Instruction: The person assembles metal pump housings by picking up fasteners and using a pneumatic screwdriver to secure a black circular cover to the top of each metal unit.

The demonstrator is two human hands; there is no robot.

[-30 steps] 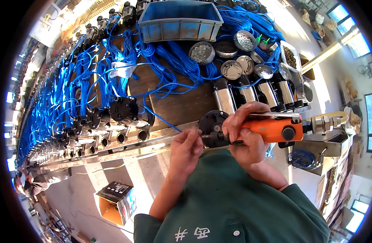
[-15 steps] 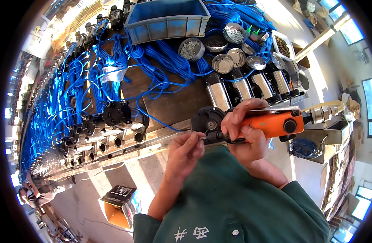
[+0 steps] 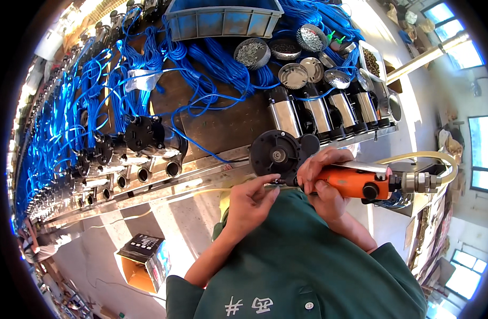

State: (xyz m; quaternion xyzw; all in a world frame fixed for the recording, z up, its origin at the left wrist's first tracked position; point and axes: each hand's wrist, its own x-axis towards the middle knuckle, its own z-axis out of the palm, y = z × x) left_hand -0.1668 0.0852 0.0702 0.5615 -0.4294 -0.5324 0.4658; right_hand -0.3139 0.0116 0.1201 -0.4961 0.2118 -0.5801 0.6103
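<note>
Hands at frame centre, low against the bench edge (image 3: 148, 183). Right hand (image 3: 323, 183) wrapped tight round an orange driver (image 3: 355, 183), fingers fully curled on the grip, tool lying level with its nose toward the left. Left hand (image 3: 249, 202) just beside the tool tip, fingers drawn together in a pinch; whether anything small sits between them, cannot tell. Black round motor (image 3: 278, 154) right above both hands, at the bench edge, flat face toward the camera, pale hub in the middle, touching the right fingertips. Steel fitting (image 3: 419, 182) and yellowish hose (image 3: 430, 157) off the driver's rear, right of centre. Row of steel cylinders (image 3: 329, 114) behind the motor, upper right of centre. Metal bowls (image 3: 294, 74) of small parts further up, near a blue bin (image 3: 222, 18) at the top edge. Blue cables (image 3: 95, 101) across the upper left, with more black motors (image 3: 143, 135) lined along the bench toward the left rim. Open carton (image 3: 145, 260) on the floor, lower left. Green sleeves (image 3: 307, 271) filling the bottom centre.
</note>
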